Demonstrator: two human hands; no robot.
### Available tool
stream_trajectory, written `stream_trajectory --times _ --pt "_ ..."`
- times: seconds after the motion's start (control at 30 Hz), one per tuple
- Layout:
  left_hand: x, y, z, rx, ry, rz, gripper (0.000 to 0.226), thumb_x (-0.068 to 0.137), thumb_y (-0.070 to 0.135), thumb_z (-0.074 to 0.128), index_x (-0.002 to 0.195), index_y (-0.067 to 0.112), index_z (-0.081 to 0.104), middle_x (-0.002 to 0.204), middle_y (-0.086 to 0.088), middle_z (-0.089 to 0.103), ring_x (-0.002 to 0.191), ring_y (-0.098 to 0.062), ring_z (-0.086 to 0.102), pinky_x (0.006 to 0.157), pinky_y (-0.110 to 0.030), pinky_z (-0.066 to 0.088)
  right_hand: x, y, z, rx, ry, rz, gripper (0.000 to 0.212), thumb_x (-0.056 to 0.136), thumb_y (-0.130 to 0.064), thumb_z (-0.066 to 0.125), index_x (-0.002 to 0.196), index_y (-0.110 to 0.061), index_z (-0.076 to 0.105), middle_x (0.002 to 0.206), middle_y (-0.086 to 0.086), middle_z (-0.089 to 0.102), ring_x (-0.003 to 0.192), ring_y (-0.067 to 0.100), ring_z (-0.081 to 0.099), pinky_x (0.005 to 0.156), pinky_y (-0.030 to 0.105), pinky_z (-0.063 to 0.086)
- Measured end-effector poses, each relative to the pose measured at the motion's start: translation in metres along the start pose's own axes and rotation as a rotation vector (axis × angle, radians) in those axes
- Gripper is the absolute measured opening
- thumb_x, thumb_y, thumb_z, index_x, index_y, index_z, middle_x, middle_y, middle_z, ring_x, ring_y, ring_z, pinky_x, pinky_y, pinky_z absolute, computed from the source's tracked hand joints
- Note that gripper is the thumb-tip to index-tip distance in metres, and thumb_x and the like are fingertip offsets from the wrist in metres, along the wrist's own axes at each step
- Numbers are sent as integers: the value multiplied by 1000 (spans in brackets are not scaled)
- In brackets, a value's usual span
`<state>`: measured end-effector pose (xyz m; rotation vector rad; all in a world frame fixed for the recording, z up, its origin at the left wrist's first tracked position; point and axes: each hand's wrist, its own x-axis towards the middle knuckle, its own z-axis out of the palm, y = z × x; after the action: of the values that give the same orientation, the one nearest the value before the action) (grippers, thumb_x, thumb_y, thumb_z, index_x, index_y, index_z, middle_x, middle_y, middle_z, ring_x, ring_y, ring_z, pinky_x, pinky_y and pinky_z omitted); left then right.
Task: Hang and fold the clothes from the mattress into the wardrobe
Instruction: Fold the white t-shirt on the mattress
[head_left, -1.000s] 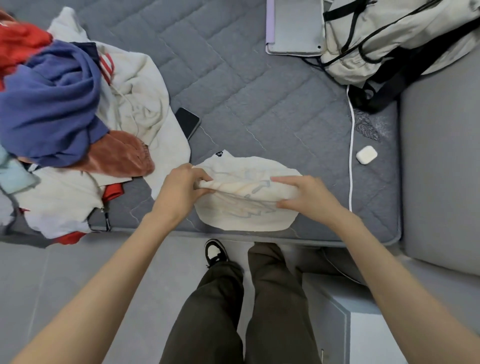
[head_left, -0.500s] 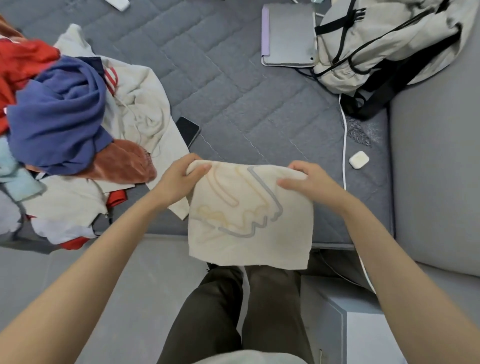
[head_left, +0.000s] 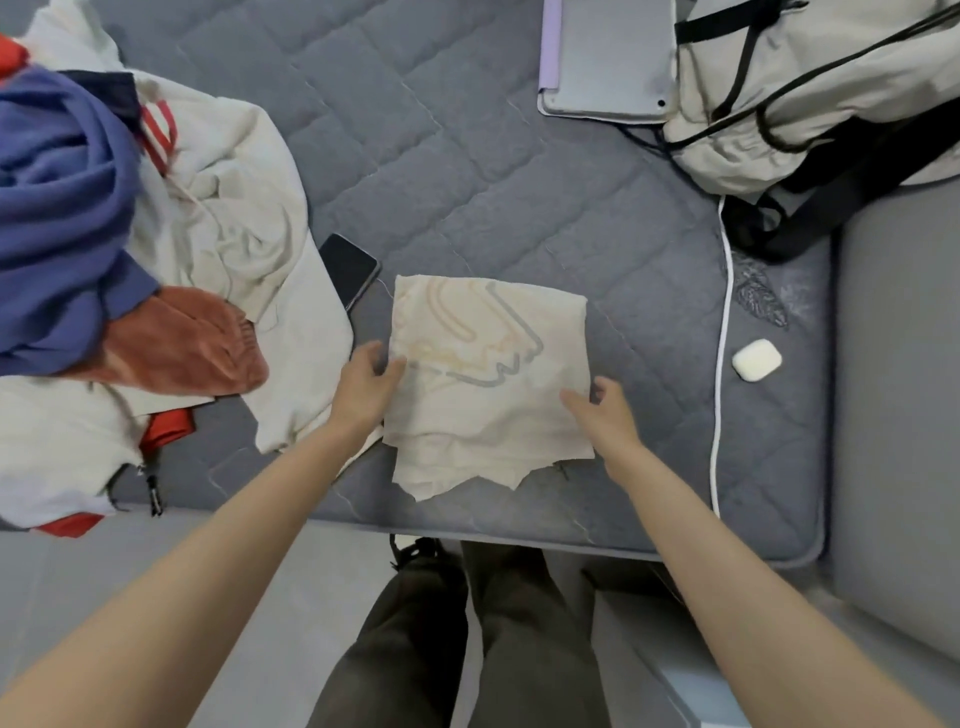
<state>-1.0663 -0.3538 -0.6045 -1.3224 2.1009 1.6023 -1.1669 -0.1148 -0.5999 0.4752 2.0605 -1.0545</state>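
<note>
The cream garment (head_left: 488, 374), folded to a rough square with a grey and orange print facing up, is laid flat on the grey quilted mattress (head_left: 467, 182), close to its near edge. It is framed by both hands, one at each side. The left hand (head_left: 363, 389) is set against the garment's left edge, about halfway along it; the thumb (head_left: 392, 366) is pressed on top of the fabric while the fingers are curled beside and under the edge, so the edge is pinched. The right hand (head_left: 605, 415) is placed at the right edge, slightly nearer the person; its fingers (head_left: 571, 400) are stretched loosely onto the cloth and the thumb is lifted just outside the edge, and whether any fabric is nipped there cannot be told. The garment's near hem is seen ragged and uneven between the two wrists.

Left of the left hand, a heap of clothes is piled: a blue garment (head_left: 62, 218), a rust-coloured piece (head_left: 182, 348) and an off-white top (head_left: 234, 208). A dark phone (head_left: 348, 267) is wedged between that heap and the cream garment's far left corner. Well to the right, a white cable (head_left: 722, 364) and a small white case (head_left: 756, 359) are seen, with a tablet (head_left: 608, 57) and a pale backpack (head_left: 805, 88) further back
</note>
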Motion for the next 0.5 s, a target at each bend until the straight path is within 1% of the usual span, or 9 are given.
stream_trajectory --times 0.03,0.07,0.1,0.17,0.2,0.27,0.37,0.43,0.5 --pt "1 -6 5 0 -15 -9 12 96 21 54 102 11 59 95 -4 60 94 -19 51 72 -25 41 2 4 3 49 -24 39 53 92 -25 61 139 -9 42 130 4 55 107 17 55 80 26 47" --pt "3 -11 9 16 -21 -29 21 95 23 56 106 7 61 100 -10 64 94 -23 55 76 -30 44 5 8 6 70 -32 70 48 92 -26 62 134 -8 47 124 2 59 102 16 57 74 24 47" --pt "5 -16 13 44 -9 -60 33 92 29 61 113 4 61 107 -13 65 99 -27 58 83 -35 47 8 11 8 71 -25 90 44 91 -27 63 128 -8 51 119 3 60 100 17 58 72 25 47" --pt "9 -22 17 82 30 -146 57 79 46 64 119 6 59 115 -13 64 107 -30 58 94 -43 48 12 17 12 41 23 81 33 88 -31 66 113 -13 55 112 3 62 99 18 59 80 30 49" --pt "12 -25 19 87 42 -200 61 77 50 64 118 5 59 116 -13 63 108 -31 58 95 -43 47 13 18 13 33 36 63 28 87 -32 68 107 -16 57 108 1 63 97 18 60 83 31 50" --pt "18 -33 22 117 49 -237 54 84 47 65 113 2 58 112 -13 62 105 -30 57 88 -37 47 15 19 14 59 13 47 18 85 -34 70 97 -23 61 100 -4 66 93 15 62 84 30 51" --pt "17 -37 21 116 87 -160 33 89 33 64 99 4 52 92 -4 56 91 -23 54 74 -31 39 12 17 16 117 -37 63 16 84 -32 72 95 -24 65 99 -5 68 90 12 64 78 27 53" --pt "11 -36 17 114 134 -84 21 90 26 63 93 9 51 79 3 52 80 -18 52 70 -31 40 11 15 16 100 -7 29 27 83 -30 72 105 -20 60 102 -5 66 88 9 61 69 22 49" --pt "6 -34 11 80 148 -37 16 89 21 64 98 11 54 72 5 51 71 -16 50 63 -28 40 9 12 15 76 76 -43 46 80 -30 75 114 -23 46 99 -13 58 84 1 55 62 16 42"
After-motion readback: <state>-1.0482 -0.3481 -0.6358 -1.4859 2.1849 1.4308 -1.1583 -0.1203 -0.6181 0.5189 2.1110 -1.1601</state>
